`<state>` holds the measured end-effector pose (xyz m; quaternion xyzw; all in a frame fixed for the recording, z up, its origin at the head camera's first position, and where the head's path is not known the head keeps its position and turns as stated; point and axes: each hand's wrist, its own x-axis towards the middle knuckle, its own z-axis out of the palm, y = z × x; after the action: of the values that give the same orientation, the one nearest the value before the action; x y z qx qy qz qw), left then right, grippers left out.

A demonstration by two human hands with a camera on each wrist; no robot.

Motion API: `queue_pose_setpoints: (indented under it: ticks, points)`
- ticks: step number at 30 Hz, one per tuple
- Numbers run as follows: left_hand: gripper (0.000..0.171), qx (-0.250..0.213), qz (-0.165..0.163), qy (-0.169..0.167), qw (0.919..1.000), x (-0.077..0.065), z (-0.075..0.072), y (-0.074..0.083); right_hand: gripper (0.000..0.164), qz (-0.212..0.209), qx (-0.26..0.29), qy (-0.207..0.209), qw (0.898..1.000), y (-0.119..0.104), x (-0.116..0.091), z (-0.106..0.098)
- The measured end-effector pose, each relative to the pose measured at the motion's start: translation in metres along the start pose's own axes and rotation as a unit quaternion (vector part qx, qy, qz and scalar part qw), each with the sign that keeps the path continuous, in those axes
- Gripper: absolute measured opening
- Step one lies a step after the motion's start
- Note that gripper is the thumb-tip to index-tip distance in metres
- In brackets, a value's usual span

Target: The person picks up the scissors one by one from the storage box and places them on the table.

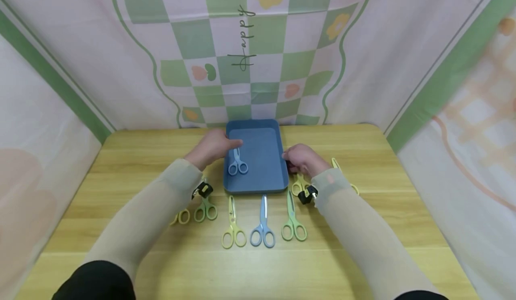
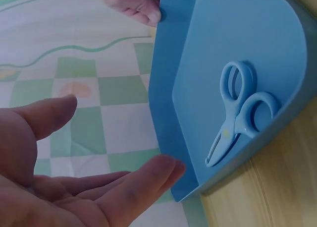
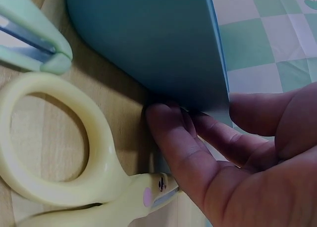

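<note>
A blue tray [image 1: 263,156] lies at the back of the table, with a pair of light blue scissors [image 1: 238,163] inside it near its left wall. My left hand [image 1: 212,147] is at the tray's left side, thumb pointing inward over the rim. In the left wrist view its thumb and fingers [image 2: 143,187] are spread apart, fingertips close to the tray's corner. On the opposite side, my right hand [image 1: 303,159] holds the tray's right edge, thumb at the rim and fingers low against the outer wall. Yellow scissors [image 3: 101,138] lie right beside those fingers.
Yellow scissors [image 1: 233,224], blue scissors [image 1: 264,224] and green scissors [image 1: 292,221] lie in a row before the tray. More green scissors [image 1: 205,208] and yellow scissors [image 1: 184,216] lie by the left forearm. Another yellow pair [image 1: 336,163] is partly behind the right arm. A patterned curtain [image 1: 238,67] hangs behind.
</note>
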<state>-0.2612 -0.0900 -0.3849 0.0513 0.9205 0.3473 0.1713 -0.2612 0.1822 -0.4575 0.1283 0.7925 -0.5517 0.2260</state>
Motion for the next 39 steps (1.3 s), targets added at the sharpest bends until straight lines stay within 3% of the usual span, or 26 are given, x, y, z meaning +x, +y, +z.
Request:
queue_pose_setpoints:
  ticks: [6, 13, 20, 28, 39]
  points:
    - [0.053, 0.046, -0.009, -0.032, 0.9984, 0.014, 0.011, 0.006, 0.026, 0.001, -0.001, -0.001, 1.000, 0.000, 0.000, 0.000]
    - [0.036, 0.067, -0.044, -0.039, 0.9960, 0.027, 0.023, 0.017, 0.027, 0.002, -0.004, 0.000, 1.000, 0.001, 0.002, 0.000]
    - [0.044, 0.086, -0.064, -0.057, 0.9926, 0.032, 0.032, 0.022, 0.028, 0.001, 0.001, -0.006, 1.000, 0.002, 0.003, -0.001]
    - [0.042, 0.158, -0.045, -0.046, 0.9853, 0.039, 0.041, 0.017, 0.029, -0.001, 0.001, -0.010, 1.000, 0.002, 0.002, -0.001]
    - [0.027, 0.177, -0.022, -0.049, 0.9827, 0.044, 0.048, 0.014, 0.028, 0.002, -0.006, -0.007, 1.000, 0.002, 0.002, -0.002]
